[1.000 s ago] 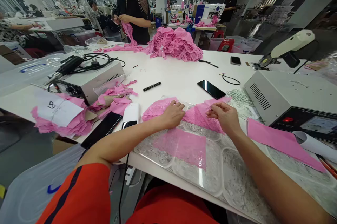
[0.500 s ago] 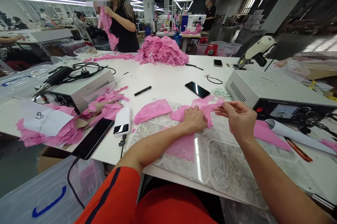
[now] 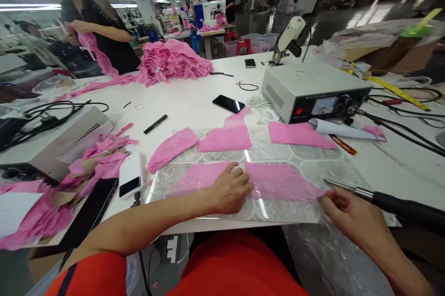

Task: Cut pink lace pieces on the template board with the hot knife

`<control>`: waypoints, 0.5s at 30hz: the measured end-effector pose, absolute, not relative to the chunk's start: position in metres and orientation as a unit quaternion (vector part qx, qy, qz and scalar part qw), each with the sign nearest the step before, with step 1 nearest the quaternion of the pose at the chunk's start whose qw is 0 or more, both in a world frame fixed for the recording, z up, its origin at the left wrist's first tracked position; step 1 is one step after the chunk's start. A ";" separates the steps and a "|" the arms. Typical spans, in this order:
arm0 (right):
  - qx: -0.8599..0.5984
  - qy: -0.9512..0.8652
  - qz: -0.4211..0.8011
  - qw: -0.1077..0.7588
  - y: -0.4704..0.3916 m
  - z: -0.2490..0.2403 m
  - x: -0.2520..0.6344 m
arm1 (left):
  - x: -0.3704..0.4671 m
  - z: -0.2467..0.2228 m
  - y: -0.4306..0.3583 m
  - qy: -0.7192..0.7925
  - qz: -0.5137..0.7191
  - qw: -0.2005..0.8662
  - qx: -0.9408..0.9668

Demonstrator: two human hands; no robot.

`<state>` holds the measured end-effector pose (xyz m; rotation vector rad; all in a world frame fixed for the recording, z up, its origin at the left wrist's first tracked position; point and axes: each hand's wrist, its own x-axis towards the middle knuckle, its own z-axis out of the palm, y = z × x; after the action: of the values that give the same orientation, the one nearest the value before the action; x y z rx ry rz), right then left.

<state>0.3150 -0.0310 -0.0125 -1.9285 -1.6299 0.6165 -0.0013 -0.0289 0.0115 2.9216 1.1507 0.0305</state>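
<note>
A thin pink fabric piece (image 3: 283, 180) lies spread on the clear-topped, marbled mat, between my two hands. My left hand (image 3: 231, 189) rests palm down with bent fingers at this piece's left edge, its thumb hidden. Under and beside that hand, another pink piece (image 3: 201, 176) lies flat. At the opposite end, my right hand (image 3: 347, 210) pinches the pointed right tip of the fabric. Close above the right hand, a black-handled soldering-iron-like tool (image 3: 378, 198) points left with its metal tip over the mat.
Behind the mat's front row are pink fabric stacks (image 3: 225, 138). A phone (image 3: 228, 104), pen (image 3: 155, 124) and white power bank (image 3: 132, 175) lie around. A grey control box (image 3: 313, 87) stands right; another box (image 3: 55, 143) stands left. A large pink heap (image 3: 174, 61) sits near a co-worker (image 3: 100, 31).
My view has turned right and down. Both hands have come nearer to me, and my right hand has moved right. The pink piece is now stretched flat along the mat's front.
</note>
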 end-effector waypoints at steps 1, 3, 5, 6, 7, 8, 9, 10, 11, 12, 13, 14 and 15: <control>-0.716 -0.614 0.208 0.261 -0.033 -0.010 0.317 | -0.002 0.015 -0.027 0.373 0.009 0.026 0.927; -0.705 -0.629 0.193 0.264 -0.032 -0.001 0.314 | -0.003 0.023 -0.016 0.408 0.019 0.082 0.909; -0.670 -0.654 0.207 0.281 -0.025 0.006 0.304 | -0.002 0.031 0.003 0.442 0.035 0.105 0.890; -0.648 -0.671 0.218 0.289 -0.019 0.008 0.298 | 0.000 0.034 0.015 0.453 0.042 0.105 0.884; -0.626 -0.686 0.228 0.293 -0.010 0.010 0.292 | 0.004 0.037 0.028 0.462 0.048 0.104 0.879; -0.611 -0.696 0.234 0.298 0.000 0.011 0.286 | 0.008 0.038 0.042 0.471 0.053 0.104 0.874; -0.601 -0.701 0.237 0.303 0.012 0.011 0.281 | 0.014 0.040 0.057 0.479 0.058 0.106 0.870; -0.600 -0.699 0.233 0.311 0.025 0.011 0.277 | 0.022 0.040 0.072 0.485 0.061 0.107 0.866; -0.602 -0.695 0.226 0.321 0.038 0.010 0.274 | 0.030 0.040 0.086 0.490 0.063 0.110 0.863; -0.606 -0.689 0.218 0.332 0.051 0.010 0.273 | 0.039 0.040 0.100 0.491 0.064 0.113 0.861; -0.611 -0.683 0.208 0.342 0.063 0.009 0.272 | 0.048 0.039 0.113 0.491 0.063 0.117 0.861; -0.615 -0.678 0.199 0.349 0.073 0.008 0.273 | 0.057 0.038 0.125 0.489 0.060 0.123 0.862; -0.619 -0.674 0.191 0.355 0.081 0.007 0.274 | 0.065 0.036 0.136 0.485 0.055 0.131 0.863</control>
<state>0.2737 0.0811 0.0073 -1.6009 -1.7414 0.4942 0.0653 0.1358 0.0361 2.5063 1.4077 0.1603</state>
